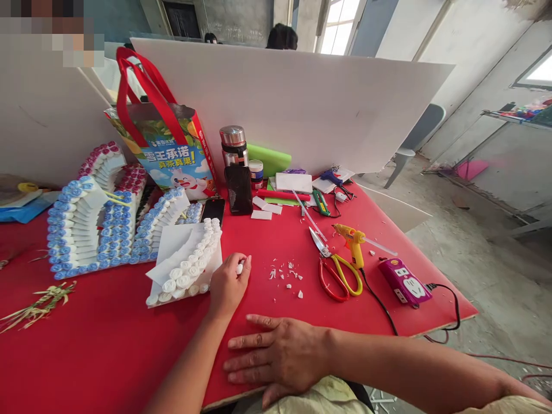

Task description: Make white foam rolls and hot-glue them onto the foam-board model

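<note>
My left hand [227,283] is closed, thumb and fingers curled round a small white piece [240,268], of which only the end shows. It rests just right of a white board piece [175,248] edged with rows of white rolled rosettes [192,270]. Flat on the table near its front edge lies my right hand [282,352], fingers spread and nothing held. White scraps [288,276] are scattered beyond it. Red-and-yellow-handled scissors [331,265] lie to the right, beside a yellow glue gun [354,244].
Blue-and-white rosette structures [88,230] stand at left, before a printed bag [172,149]. A thermos [233,146], dark phone-like object [238,190] and white cards [261,215] sit at the back. A purple power socket [405,282] with cords lies near the right edge of the red table [107,345].
</note>
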### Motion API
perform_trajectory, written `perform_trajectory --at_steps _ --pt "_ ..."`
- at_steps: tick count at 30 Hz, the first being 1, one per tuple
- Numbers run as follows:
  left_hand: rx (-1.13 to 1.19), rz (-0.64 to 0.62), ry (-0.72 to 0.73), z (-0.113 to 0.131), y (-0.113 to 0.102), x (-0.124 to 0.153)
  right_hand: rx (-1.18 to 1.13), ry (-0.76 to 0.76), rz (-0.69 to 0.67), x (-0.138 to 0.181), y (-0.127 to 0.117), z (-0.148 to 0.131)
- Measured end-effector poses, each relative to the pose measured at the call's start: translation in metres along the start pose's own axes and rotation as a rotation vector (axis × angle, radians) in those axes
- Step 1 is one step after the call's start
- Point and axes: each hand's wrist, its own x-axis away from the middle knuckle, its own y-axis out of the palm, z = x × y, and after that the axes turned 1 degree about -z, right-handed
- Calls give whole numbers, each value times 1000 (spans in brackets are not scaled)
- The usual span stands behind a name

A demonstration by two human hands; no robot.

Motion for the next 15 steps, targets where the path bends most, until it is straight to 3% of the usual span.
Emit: perform_trajectory --at_steps 5,9,15 --pt "12 46 16 -1 0 0 -74 353 35 8 -8 14" --pt "42 81 25 -2 -1 -1 23 656 107 13 -5 36" --pt "14 58 30 -4 1 -2 112 765 157 -14 8 56"
